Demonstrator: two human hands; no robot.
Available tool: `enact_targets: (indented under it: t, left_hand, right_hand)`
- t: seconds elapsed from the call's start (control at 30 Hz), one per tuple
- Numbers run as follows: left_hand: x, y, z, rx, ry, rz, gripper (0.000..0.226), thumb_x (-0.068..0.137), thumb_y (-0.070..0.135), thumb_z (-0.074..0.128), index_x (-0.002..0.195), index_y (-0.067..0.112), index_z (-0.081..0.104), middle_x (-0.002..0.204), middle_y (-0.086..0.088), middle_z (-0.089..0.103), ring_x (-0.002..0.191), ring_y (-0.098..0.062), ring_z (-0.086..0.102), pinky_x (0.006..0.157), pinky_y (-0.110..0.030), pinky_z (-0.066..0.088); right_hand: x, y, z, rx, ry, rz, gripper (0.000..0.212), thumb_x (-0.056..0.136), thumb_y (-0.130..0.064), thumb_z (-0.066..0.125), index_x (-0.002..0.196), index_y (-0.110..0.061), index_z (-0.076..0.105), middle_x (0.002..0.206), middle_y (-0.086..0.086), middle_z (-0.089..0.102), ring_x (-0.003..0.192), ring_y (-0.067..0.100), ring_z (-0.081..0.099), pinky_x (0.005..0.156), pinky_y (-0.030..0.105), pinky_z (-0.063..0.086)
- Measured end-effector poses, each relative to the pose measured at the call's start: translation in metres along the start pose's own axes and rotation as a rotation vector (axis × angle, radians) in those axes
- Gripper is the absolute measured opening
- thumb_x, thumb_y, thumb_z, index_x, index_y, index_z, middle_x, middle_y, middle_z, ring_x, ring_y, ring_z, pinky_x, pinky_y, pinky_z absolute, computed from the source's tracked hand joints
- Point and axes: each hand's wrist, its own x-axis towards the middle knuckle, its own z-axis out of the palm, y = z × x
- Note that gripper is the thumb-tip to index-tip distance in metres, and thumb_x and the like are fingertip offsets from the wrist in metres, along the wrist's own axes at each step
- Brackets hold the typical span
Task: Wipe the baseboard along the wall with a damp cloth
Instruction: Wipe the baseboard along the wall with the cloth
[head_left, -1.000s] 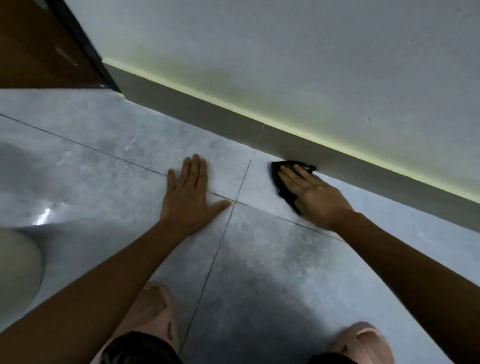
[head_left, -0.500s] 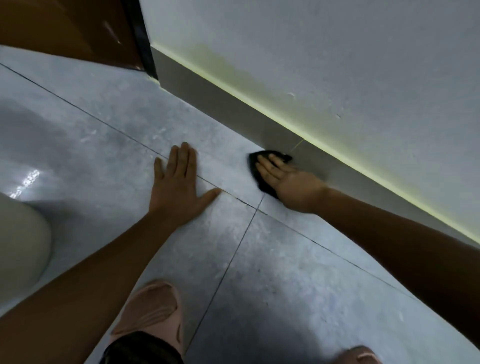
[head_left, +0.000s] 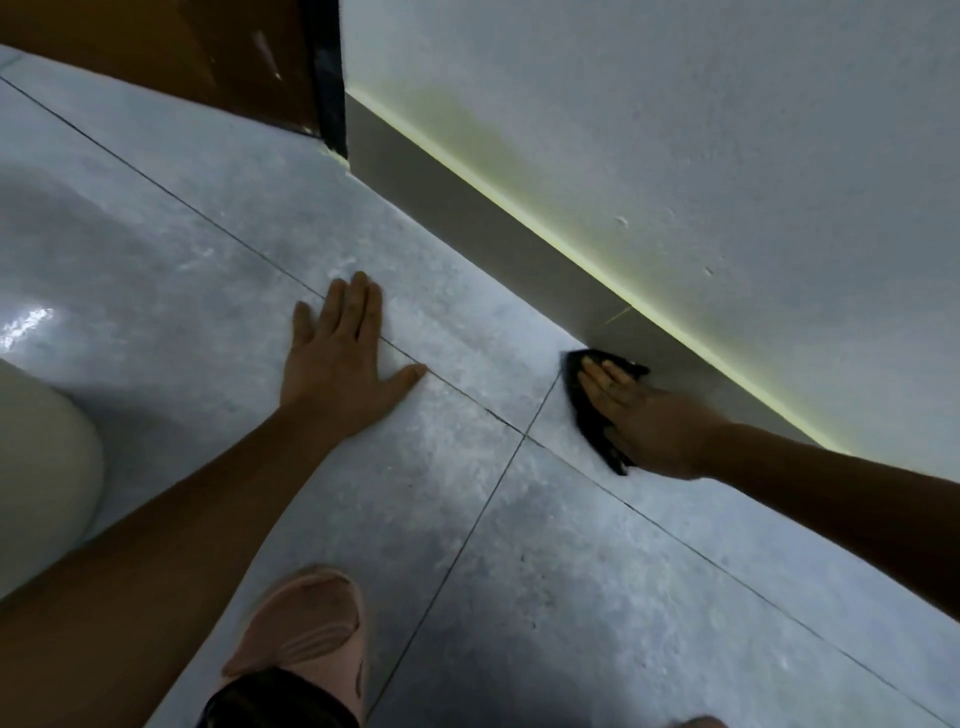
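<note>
Pressing one black cloth (head_left: 586, 413) by one baseboard (head_left: 467, 215): right hand (head_left: 649, 421).

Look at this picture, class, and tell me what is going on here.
A person is down on a tiled floor, cleaning along a wall. The right hand presses a dark cloth flat at the foot of the grey baseboard, where it meets the floor. The left hand lies flat on a tile, apparently as support.

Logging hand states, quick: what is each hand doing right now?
Left hand: open, flat on the floor.
Right hand: open, fingers pressing the black cloth.
</note>
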Motion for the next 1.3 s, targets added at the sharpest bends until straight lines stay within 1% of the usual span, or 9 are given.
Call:
enact_targets:
  t: [0.07,0.27,0.5,0.63,0.73,0.83,0.93,1.1,1.3]
  left_hand:
    - [0.000,0.000,-0.002,-0.005,-0.003,0.006,0.094,0.086,0.069,0.025,0.150,0.009,-0.006,0.161,-0.010,-0.009,0.148,-0.026,-0.006,0.118,-0.049,0.001]
    - [0.003,-0.022,-0.004,-0.034,0.095,-0.049,0.089,0.089,0.064,0.030,0.151,0.007,0.001,0.161,-0.012,-0.003,0.148,-0.028,-0.002,0.118,-0.047,0.004]
    - [0.007,-0.058,-0.014,-0.048,0.037,-0.202,0.088,0.090,0.062,0.027,0.150,0.008,-0.008,0.160,-0.012,-0.011,0.147,-0.028,-0.009,0.118,-0.046,-0.004]
    - [0.005,-0.059,-0.012,-0.057,0.032,-0.211,0.089,0.089,0.064,0.024,0.150,0.010,-0.011,0.160,-0.010,-0.014,0.147,-0.027,-0.011,0.118,-0.046,-0.005]
    - [0.006,-0.058,-0.011,-0.067,0.046,-0.215,0.089,0.089,0.064,0.025,0.150,0.010,-0.011,0.160,-0.009,-0.013,0.147,-0.026,-0.011,0.118,-0.046,-0.005]
    - [0.005,-0.058,-0.011,-0.089,0.061,-0.224,0.089,0.090,0.063,0.028,0.150,0.010,-0.009,0.160,-0.009,-0.012,0.147,-0.026,-0.010,0.118,-0.046,-0.005]
    - [0.006,-0.057,-0.013,-0.075,0.061,-0.222,0.089,0.090,0.063,0.028,0.150,0.010,-0.009,0.160,-0.009,-0.012,0.147,-0.026,-0.010,0.118,-0.045,-0.004]
    - [0.002,-0.063,-0.016,-0.108,0.068,-0.204,0.085,0.092,0.060,0.029,0.151,0.013,-0.010,0.161,-0.005,-0.012,0.148,-0.022,-0.010,0.119,-0.040,-0.003]
    - [0.000,-0.067,-0.015,-0.162,0.093,-0.263,0.077,0.095,0.053,0.027,0.151,0.012,-0.008,0.161,-0.006,-0.010,0.147,-0.022,-0.010,0.119,-0.037,-0.004]
  right_hand:
    - [0.030,-0.016,-0.017,0.047,0.083,0.025,0.074,0.093,-0.050,0.006,0.151,-0.005,-0.005,0.161,0.014,-0.006,0.149,0.028,-0.002,0.119,0.033,0.009]
    - [0.119,-0.069,-0.073,0.217,0.296,0.045,0.063,0.102,-0.038,0.028,0.153,-0.009,0.003,0.162,0.005,-0.002,0.149,0.022,-0.005,0.119,0.030,0.000]
    - [0.038,-0.029,-0.010,0.287,0.266,0.105,0.068,0.096,-0.047,0.031,0.153,-0.021,0.006,0.151,-0.013,-0.010,0.144,0.005,0.000,0.116,0.028,0.025]
    - [0.030,-0.028,0.001,0.296,0.250,0.189,0.070,0.090,-0.046,0.024,0.153,-0.020,0.009,0.157,-0.009,-0.001,0.148,0.012,0.012,0.112,0.029,0.031]
    - [0.052,-0.045,-0.014,0.332,0.283,0.215,0.083,0.081,-0.060,0.006,0.153,-0.019,0.008,0.161,-0.004,0.007,0.149,0.014,0.008,0.115,0.028,0.021]
    - [0.081,-0.063,-0.040,0.353,0.308,0.174,0.086,0.087,-0.069,0.019,0.154,-0.018,0.004,0.162,-0.005,0.003,0.149,0.015,0.001,0.118,0.029,0.011]
    - [0.128,-0.079,-0.076,0.324,0.332,0.127,0.081,0.093,-0.056,0.035,0.154,-0.016,0.001,0.163,-0.002,-0.002,0.149,0.017,-0.003,0.119,0.032,0.009]
    - [0.184,-0.103,-0.121,0.334,0.376,0.073,0.068,0.097,-0.038,0.032,0.154,-0.015,0.003,0.163,-0.001,-0.002,0.149,0.017,-0.002,0.119,0.033,0.009]
    - [0.131,-0.076,-0.074,0.316,0.407,0.082,0.065,0.094,-0.038,0.026,0.153,-0.021,0.005,0.162,-0.008,0.004,0.148,0.008,0.002,0.117,0.026,0.016]
